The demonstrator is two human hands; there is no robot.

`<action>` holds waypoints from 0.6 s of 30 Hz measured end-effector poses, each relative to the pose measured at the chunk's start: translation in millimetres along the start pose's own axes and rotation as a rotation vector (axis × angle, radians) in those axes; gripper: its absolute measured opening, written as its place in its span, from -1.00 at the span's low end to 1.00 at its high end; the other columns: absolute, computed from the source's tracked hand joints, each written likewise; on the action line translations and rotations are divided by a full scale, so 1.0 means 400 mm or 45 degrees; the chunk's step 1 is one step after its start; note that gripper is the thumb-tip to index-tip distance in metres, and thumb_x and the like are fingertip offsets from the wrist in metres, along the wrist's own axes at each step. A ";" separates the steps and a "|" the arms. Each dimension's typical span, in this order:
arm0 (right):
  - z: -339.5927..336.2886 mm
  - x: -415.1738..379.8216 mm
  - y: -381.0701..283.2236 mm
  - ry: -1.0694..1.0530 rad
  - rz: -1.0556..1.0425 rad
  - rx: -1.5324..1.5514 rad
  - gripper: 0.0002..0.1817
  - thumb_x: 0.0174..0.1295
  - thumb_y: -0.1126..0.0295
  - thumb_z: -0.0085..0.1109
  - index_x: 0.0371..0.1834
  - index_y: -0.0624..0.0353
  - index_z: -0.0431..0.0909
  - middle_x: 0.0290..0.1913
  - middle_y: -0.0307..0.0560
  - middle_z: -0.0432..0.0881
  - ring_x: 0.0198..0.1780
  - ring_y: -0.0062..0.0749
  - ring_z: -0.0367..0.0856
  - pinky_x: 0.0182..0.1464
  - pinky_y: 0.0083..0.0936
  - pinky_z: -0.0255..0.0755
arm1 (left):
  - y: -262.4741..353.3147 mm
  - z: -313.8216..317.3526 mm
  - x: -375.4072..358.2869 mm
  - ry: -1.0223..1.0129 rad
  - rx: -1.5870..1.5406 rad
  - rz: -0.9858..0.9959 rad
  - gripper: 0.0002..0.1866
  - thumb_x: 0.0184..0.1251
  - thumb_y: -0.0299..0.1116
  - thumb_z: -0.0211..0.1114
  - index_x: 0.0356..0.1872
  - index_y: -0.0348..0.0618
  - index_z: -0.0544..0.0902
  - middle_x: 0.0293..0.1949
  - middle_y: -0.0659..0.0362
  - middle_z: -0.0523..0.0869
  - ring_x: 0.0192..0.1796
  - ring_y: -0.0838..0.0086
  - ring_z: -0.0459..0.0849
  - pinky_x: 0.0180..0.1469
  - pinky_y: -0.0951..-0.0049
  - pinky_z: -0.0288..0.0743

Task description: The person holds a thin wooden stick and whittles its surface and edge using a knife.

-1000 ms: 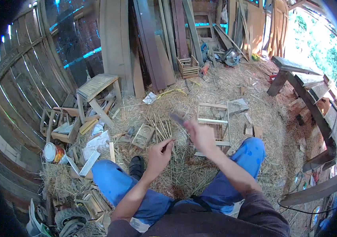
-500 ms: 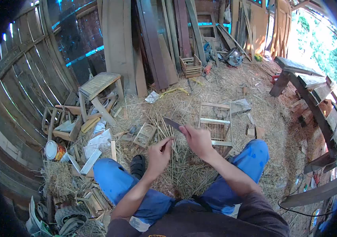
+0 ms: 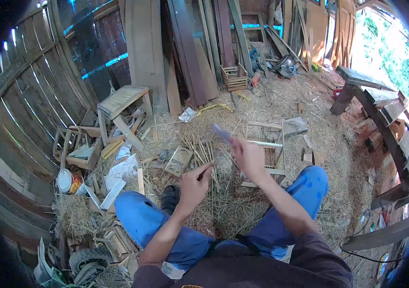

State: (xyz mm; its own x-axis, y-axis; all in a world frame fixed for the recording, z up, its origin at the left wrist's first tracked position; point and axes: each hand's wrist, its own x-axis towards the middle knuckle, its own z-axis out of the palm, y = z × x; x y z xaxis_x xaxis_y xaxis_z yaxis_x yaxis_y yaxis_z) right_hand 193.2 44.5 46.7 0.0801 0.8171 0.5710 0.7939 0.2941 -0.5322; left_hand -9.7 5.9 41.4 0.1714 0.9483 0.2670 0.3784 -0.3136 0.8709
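My right hand (image 3: 249,157) is closed round the handle of a knife (image 3: 222,134), whose blade points up and to the left, slightly blurred. Lower and to the left, my left hand (image 3: 195,183) is pinched, thumb against fingers. Whatever sits in that pinch is too small to make out. Beyond my hands, a bunch of thin sticks (image 3: 200,148) lies on the littered ground. A slatted wooden frame (image 3: 265,143) rests just past my right hand.
Left of me are a small wooden stool (image 3: 123,100), a paint can (image 3: 64,181) and a small wooden block (image 3: 179,160). Boards (image 3: 185,57) lean on the back wall beside a slatted crate (image 3: 234,78). A rough timber bench (image 3: 382,115) runs along the right.
My right hand and the knife have moved up and slightly right, away from my left hand. The left hand has shifted only a little.
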 end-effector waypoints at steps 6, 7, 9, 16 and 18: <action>0.015 -0.072 -0.019 -0.082 -0.139 0.104 -0.69 0.52 0.08 0.04 -0.30 0.01 0.57 -0.61 0.11 0.59 -0.55 0.12 0.62 -0.51 0.00 0.44 | -0.028 0.020 -0.001 0.005 0.086 0.085 -0.75 0.46 -0.37 0.26 0.05 -0.18 0.76 -0.21 -0.06 0.81 -0.26 0.20 0.80 -0.19 0.32 0.60; 0.032 -0.083 -0.028 -0.200 -0.143 0.011 -0.72 0.50 0.13 0.09 -0.32 0.02 0.57 -0.60 0.10 0.60 -0.54 0.11 0.64 -0.51 -0.02 0.45 | -0.025 0.017 0.001 0.011 0.091 0.069 -0.75 0.46 -0.37 0.26 0.05 -0.18 0.76 -0.17 -0.07 0.81 -0.21 0.16 0.82 -0.16 0.30 0.61; 0.027 -0.059 -0.027 -0.112 -0.165 0.064 -0.72 0.50 0.13 0.09 -0.34 0.02 0.57 -0.60 0.10 0.60 -0.53 0.11 0.64 -0.51 -0.04 0.45 | -0.017 0.012 0.010 -0.002 0.113 0.082 -0.75 0.46 -0.38 0.25 0.05 -0.18 0.76 -0.16 -0.07 0.81 -0.18 0.18 0.83 -0.14 0.31 0.61; -0.013 -0.032 0.021 -0.052 0.099 -0.161 -0.66 0.53 0.06 0.02 -0.28 0.06 0.56 -0.59 0.19 0.60 -0.51 0.22 0.63 -0.45 0.06 0.48 | -0.006 0.024 0.002 -0.016 0.051 0.219 -0.75 0.45 -0.38 0.26 0.04 -0.22 0.75 -0.20 -0.10 0.81 -0.24 0.18 0.83 -0.18 0.33 0.61; 0.011 -0.059 0.000 -0.113 0.051 -0.083 -0.66 0.54 0.06 0.01 -0.27 0.06 0.55 -0.59 0.20 0.59 -0.51 0.25 0.62 -0.45 0.08 0.48 | -0.014 0.016 -0.005 -0.048 0.092 0.083 -0.75 0.45 -0.38 0.27 0.02 -0.23 0.75 -0.21 -0.11 0.80 -0.27 0.18 0.83 -0.21 0.33 0.61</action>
State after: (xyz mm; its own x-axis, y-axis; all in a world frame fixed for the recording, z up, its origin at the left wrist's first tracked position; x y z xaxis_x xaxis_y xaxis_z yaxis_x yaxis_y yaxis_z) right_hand 188.5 27.5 30.5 0.0610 0.8689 0.4912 0.8291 0.2299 -0.5097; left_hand -6.2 5.5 33.2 0.2317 0.9237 0.3053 0.4299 -0.3787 0.8196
